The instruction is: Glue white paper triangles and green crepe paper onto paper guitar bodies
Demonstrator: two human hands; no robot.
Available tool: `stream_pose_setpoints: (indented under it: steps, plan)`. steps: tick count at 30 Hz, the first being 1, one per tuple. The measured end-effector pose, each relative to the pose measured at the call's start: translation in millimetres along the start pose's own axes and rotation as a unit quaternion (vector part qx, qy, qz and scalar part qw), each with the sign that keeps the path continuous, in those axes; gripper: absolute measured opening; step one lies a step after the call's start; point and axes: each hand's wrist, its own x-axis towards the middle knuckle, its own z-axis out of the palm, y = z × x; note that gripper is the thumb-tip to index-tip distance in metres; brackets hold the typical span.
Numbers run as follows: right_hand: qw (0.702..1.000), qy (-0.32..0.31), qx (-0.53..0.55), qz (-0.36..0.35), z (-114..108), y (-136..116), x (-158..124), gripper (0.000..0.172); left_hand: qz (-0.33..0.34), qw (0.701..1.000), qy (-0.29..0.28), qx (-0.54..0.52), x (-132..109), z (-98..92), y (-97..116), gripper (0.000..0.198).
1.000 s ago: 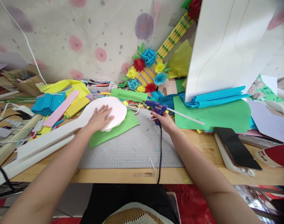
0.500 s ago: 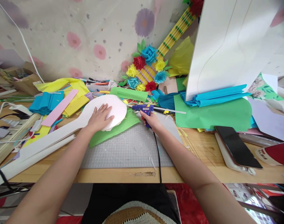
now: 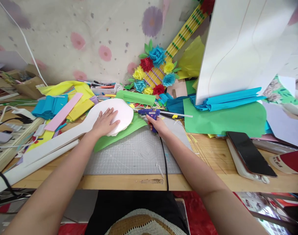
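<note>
My left hand (image 3: pixel 105 122) lies flat with spread fingers on the rounded end of a white guitar-shaped board (image 3: pixel 124 112). The board's long neck runs down to the left. Beneath its round end is a sheet of green paper (image 3: pixel 107 143), resting partly on a grey cutting mat (image 3: pixel 136 156). My right hand (image 3: pixel 157 124) is wrapped round the handle of a blue hot glue gun (image 3: pixel 151 113). Its nozzle points left toward the board's edge, and a clear glue stick (image 3: pixel 177 114) juts out of its back. A black cord (image 3: pixel 165 163) drops from the handle over the table edge.
A yellow paper guitar with paper flowers (image 3: pixel 158 73) leans on the wall. To its right stands a large white board (image 3: pixel 227 49). A phone (image 3: pixel 250 153) and a red-and-white cup (image 3: pixel 288 161) lie at the right. Coloured paper (image 3: pixel 51 106) and a power strip (image 3: pixel 14 147) crowd the left.
The view has shifted very slightly. Both hands, the white board and the glue gun keep almost the same places.
</note>
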Motion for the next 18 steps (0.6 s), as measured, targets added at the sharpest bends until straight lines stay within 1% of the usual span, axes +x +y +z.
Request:
stream_pose_setpoints:
  steps: [18]
  plan:
    - [0.999, -0.046, 0.014, -0.004, -5.4, 2.7, -7.5, 0.038, 0.0, 1.0, -0.003, 0.005, 1.6, 1.0, -1.2, 0.063]
